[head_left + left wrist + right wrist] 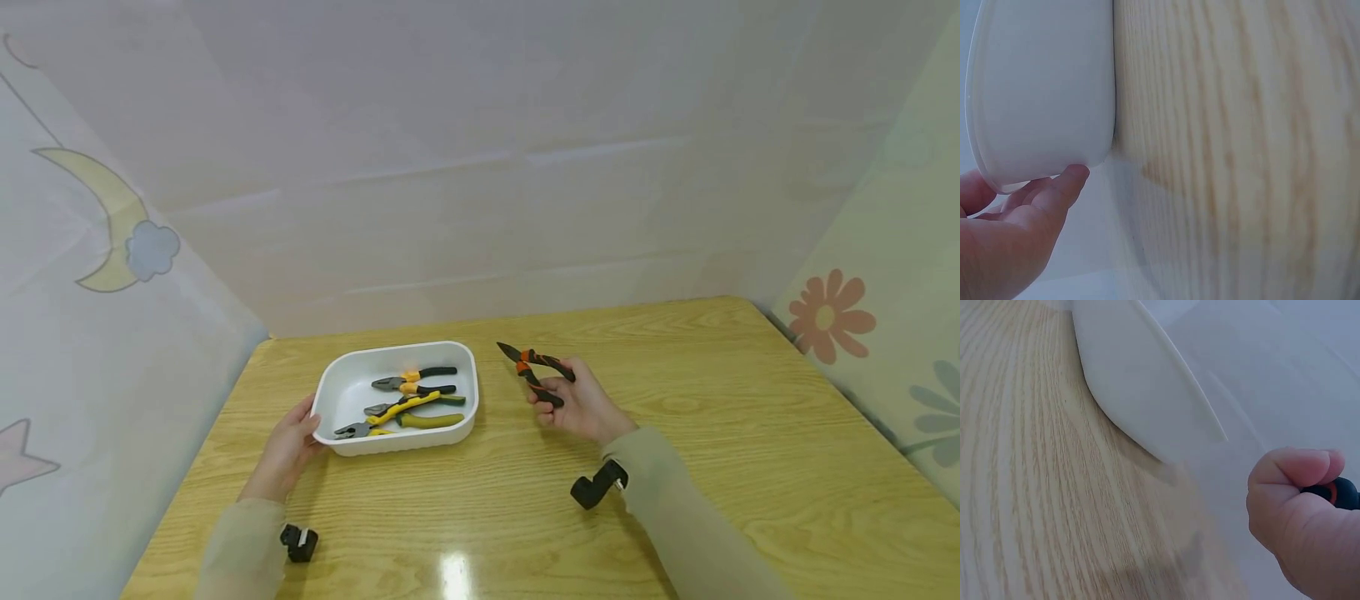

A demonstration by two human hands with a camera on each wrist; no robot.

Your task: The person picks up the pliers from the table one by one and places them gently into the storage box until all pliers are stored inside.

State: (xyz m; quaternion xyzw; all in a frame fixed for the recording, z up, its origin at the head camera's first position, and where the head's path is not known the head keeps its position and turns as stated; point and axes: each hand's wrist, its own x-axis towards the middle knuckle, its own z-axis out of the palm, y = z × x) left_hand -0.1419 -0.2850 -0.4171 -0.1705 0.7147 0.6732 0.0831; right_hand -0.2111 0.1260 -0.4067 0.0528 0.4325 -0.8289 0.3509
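Note:
My right hand [573,406] holds a pair of needle-nose pliers [532,373] with black and orange-red handles, right of a white plastic tray [474,408]. The pliers' tapered nose points up and left, and the handles are spread. In the right wrist view, curled fingers [1291,487] cover most of the handle. At the tray's left end, my left hand [288,446] grips the rim and outer wall, thumb over the edge. Inside lie several pliers: one with orange-and-black handles [412,377], others with yellow [405,407] or olive-green [431,421] grips, partly overlapping.
The tray stands on a wood-grain table [495,517], left of its middle. A pale cloth backdrop [465,208] rises behind, with printed side panels at left and right. Each wrist wears a small black camera [598,485].

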